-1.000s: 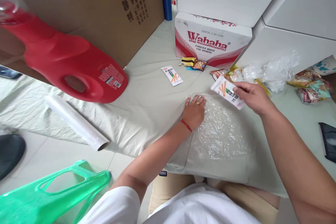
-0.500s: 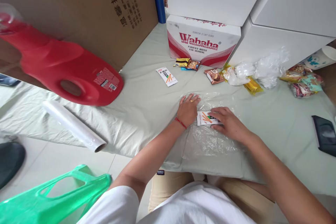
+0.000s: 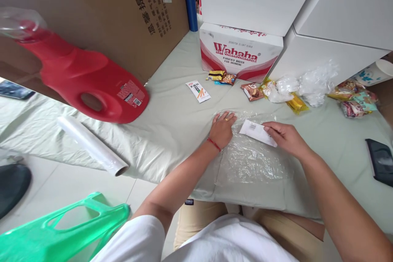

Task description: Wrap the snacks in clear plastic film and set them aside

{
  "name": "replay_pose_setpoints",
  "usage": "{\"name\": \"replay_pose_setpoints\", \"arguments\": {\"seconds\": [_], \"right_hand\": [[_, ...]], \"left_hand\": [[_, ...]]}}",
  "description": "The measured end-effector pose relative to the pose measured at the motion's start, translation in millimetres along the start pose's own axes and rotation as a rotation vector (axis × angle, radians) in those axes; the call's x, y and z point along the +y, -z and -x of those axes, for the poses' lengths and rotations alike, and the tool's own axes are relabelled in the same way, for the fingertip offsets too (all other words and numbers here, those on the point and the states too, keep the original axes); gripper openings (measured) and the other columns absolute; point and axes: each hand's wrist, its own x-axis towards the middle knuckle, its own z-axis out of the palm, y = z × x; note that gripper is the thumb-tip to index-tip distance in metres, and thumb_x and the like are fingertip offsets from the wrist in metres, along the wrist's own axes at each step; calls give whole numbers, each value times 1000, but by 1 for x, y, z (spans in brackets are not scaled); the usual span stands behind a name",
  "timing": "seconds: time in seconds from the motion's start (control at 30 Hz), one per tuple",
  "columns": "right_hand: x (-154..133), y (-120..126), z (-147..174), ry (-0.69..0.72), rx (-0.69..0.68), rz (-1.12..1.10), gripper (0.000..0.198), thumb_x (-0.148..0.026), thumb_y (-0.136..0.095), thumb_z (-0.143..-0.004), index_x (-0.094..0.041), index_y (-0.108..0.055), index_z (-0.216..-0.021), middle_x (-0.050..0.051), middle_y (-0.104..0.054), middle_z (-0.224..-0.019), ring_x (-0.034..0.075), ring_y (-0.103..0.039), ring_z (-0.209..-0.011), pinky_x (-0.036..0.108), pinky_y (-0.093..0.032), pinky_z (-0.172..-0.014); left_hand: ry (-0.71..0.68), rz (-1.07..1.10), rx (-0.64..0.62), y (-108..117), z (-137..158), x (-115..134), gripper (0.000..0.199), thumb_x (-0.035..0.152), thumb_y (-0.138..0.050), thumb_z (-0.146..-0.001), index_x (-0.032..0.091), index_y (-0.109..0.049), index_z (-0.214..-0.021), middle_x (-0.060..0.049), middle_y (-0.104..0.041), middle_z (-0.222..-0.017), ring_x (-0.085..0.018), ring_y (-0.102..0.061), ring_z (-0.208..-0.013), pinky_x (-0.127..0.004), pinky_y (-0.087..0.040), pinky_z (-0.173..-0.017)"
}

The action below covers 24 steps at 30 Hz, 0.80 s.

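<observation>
A sheet of clear plastic wrap (image 3: 245,166) lies spread on the green cloth in front of me. My left hand (image 3: 222,130) rests flat on its upper left part, fingers spread. Between thumb and fingers, my right hand (image 3: 285,136) grips a white snack packet (image 3: 255,132) by one end and holds it over the wrap, its barcode side showing. Another snack packet (image 3: 198,91), white with a printed picture of orange sticks, lies beyond my left hand. Farther back are small yellow and brown snack packs (image 3: 221,77) and a brown wafer packet (image 3: 252,91).
A Wahaba water carton (image 3: 239,55) stands at the back. Crumpled plastic bags (image 3: 316,84) and more snacks lie right of it, above a black phone (image 3: 380,159). On the left are a red detergent jug (image 3: 92,77), a cling film roll (image 3: 92,145) and a green stool (image 3: 67,227).
My right hand has lifted the packet off the wrap and turned it from its picture side to its barcode side, shifting slightly right. The left hand stays flat on the wrap.
</observation>
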Motion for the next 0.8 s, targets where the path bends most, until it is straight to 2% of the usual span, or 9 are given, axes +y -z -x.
{"name": "replay_pose_setpoints", "arguments": {"seconds": [0.07,0.13,0.3,0.4,0.53,0.6,0.67,0.73,0.8], "right_hand": [[-2,4,-6,-59,-90,-95,46,-56,-50,-102,-23,-78,-119,5,-79,-101,24,-71,-88,36,-58,-78],[-3,0,-14,-39,-152,-105,48,-58,-51,-101,-23,-78,-120,5,-77,-98,23,-69,-84,35,-57,-75],[0,-28,-22,196,49,144,39,-49,-60,-98,-24,-78,-123,13,-71,-118,32,-63,-110,49,-53,-98],[0,-42,-12,275,-46,164,38,-45,-63,-97,-26,-76,-127,13,-69,-122,31,-61,-110,50,-53,-99],[2,-37,-8,243,-87,115,35,-44,-58,-100,-25,-78,-121,12,-72,-123,29,-64,-110,47,-53,-99],[5,-26,-23,164,-41,119,34,-44,-52,-101,-25,-79,-112,10,-75,-113,28,-67,-104,44,-54,-95],[11,-13,-50,81,74,207,37,-42,-48,-102,-23,-79,-108,10,-77,-104,28,-68,-96,44,-55,-90],[19,-7,-86,55,185,325,39,-39,-47,-100,-20,-77,-115,13,-75,-106,30,-66,-96,47,-53,-92],[26,-8,-124,75,230,425,44,-42,-52,-97,-16,-72,-127,18,-71,-118,35,-62,-107,52,-48,-102]], "left_hand": [[-5,5,7,-1,0,-1,66,3,-43,-89,28,-59,-148,-3,-51,-163,-22,-37,-158,-54,-24,-131],[-3,10,12,-1,-1,-2,64,4,-43,-89,27,-59,-147,-2,-52,-162,-22,-39,-157,-54,-24,-131],[-5,24,1,0,-1,-3,62,4,-44,-89,26,-60,-145,-3,-52,-163,-22,-40,-157,-53,-24,-131],[-11,17,10,0,-1,-2,61,4,-43,-91,26,-60,-145,-3,-52,-162,-21,-40,-156,-52,-24,-131],[0,5,13,-1,-1,0,60,5,-42,-92,25,-60,-146,-4,-52,-163,-21,-40,-156,-53,-24,-130],[2,6,11,-2,-2,0,59,6,-41,-93,25,-59,-146,-3,-51,-163,-22,-40,-156,-54,-24,-130],[2,11,13,-2,-2,1,60,5,-41,-93,25,-59,-146,-3,-50,-164,-22,-39,-157,-54,-23,-131],[2,14,11,-2,-2,1,59,5,-42,-93,26,-60,-146,-3,-51,-163,-22,-39,-157,-53,-23,-131],[1,12,12,-1,-2,1,58,6,-42,-94,26,-61,-145,-3,-51,-163,-22,-40,-156,-53,-23,-131]]}}
